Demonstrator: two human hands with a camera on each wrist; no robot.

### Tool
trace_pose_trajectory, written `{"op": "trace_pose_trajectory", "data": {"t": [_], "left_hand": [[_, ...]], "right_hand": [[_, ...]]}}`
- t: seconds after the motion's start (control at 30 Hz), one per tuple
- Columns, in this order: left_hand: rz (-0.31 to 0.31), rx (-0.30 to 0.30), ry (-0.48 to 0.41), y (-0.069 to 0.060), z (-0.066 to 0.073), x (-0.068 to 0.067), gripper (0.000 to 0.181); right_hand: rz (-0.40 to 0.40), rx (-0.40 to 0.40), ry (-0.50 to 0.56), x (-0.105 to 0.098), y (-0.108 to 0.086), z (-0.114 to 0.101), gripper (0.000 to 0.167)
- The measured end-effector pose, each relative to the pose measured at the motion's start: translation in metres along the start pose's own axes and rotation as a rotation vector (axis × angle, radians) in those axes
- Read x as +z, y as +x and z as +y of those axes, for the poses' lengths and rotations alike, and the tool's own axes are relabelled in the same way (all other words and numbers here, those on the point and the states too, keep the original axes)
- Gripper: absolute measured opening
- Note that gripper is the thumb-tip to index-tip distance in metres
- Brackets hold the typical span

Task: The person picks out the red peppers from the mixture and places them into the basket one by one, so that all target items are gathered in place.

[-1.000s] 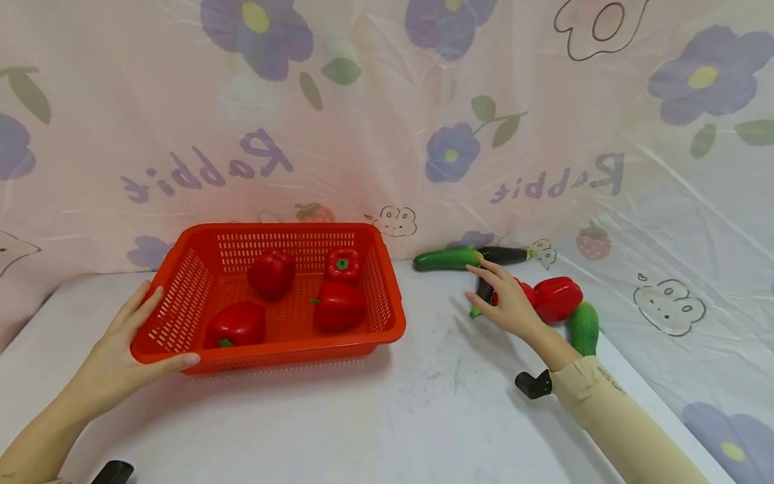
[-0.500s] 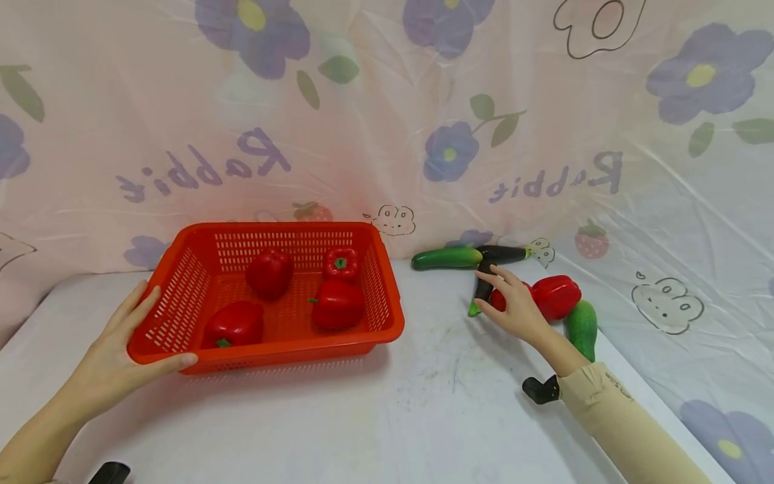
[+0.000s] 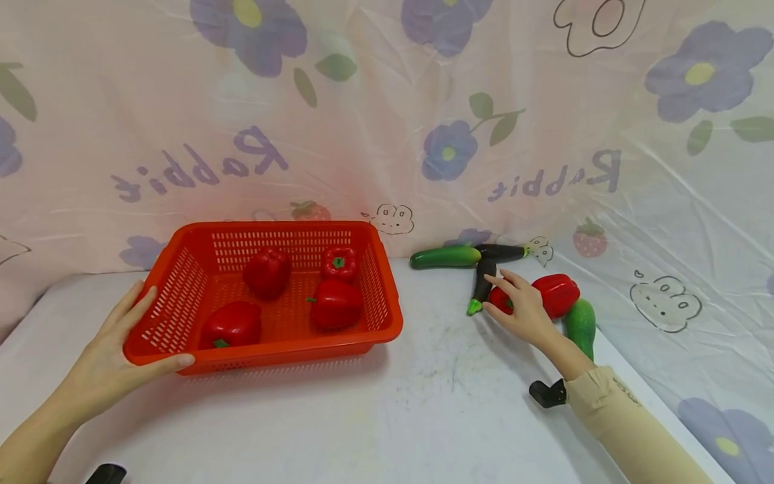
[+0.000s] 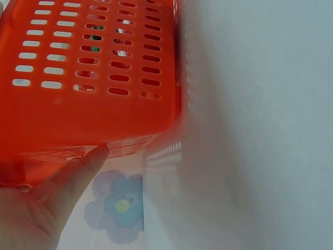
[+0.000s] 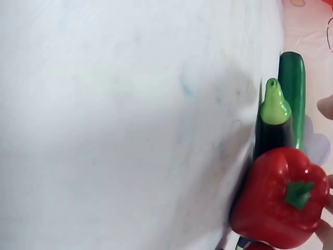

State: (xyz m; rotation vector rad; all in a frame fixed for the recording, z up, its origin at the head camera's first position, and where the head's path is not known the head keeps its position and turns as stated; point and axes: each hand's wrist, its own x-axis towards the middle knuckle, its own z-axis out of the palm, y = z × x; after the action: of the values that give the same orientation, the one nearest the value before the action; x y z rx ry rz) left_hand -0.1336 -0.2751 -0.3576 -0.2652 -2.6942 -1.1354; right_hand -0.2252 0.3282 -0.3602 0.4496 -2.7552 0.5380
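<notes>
A red plastic basket [image 3: 263, 359] holds several red bell peppers, among them one [image 3: 232, 324] at its front left. My left hand [image 3: 105, 356] is spread over the basket's left corner, the thumb along the front rim and straight fingers against the left side. My right hand [image 3: 525, 309] is over a red bell pepper [image 5: 283, 200], partly hidden by it in the head view. In the right wrist view fingertips show at that pepper's right edge, while another digit stands apart. Under the hand's fingertips lies a dark eggplant [image 3: 483, 281] with a green cap.
A long green cucumber-like vegetable [image 3: 446, 257] and a second eggplant [image 3: 503, 253] lie along the back. Right of my right hand are another red bell pepper [image 3: 557, 296] and a green cucumber [image 3: 580, 328]. A patterned curtain [image 3: 363, 134] hangs behind the white table [image 3: 375, 423].
My right hand has moved slightly right and down, closer over the bell pepper, uncovering more of the eggplant. The left hand stays on the basket. The view has shifted a little.
</notes>
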Motion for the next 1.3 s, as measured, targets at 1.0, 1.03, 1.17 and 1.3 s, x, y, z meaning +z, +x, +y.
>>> {"op": "trace_pose_trajectory", "data": {"t": [1.0,1.03,1.17,1.3], "left_hand": [[-0.006,-0.014,-0.010,-0.001,0.001,-0.001,0.110],[-0.006,-0.013,-0.009,-0.001,0.001,-0.001,0.110],[-0.006,-0.011,-0.008,-0.001,0.001,-0.001,0.109],[-0.009,-0.010,-0.010,0.000,0.001,-0.001,0.109]], "right_hand": [[-0.096,0.076,-0.214,-0.001,-0.003,0.015,0.071],[-0.095,0.062,-0.234,-0.001,-0.003,0.015,0.071],[-0.097,0.041,-0.257,-0.002,-0.004,0.019,0.072],[-0.095,0.040,-0.242,-0.003,-0.005,0.021,0.072]]}}
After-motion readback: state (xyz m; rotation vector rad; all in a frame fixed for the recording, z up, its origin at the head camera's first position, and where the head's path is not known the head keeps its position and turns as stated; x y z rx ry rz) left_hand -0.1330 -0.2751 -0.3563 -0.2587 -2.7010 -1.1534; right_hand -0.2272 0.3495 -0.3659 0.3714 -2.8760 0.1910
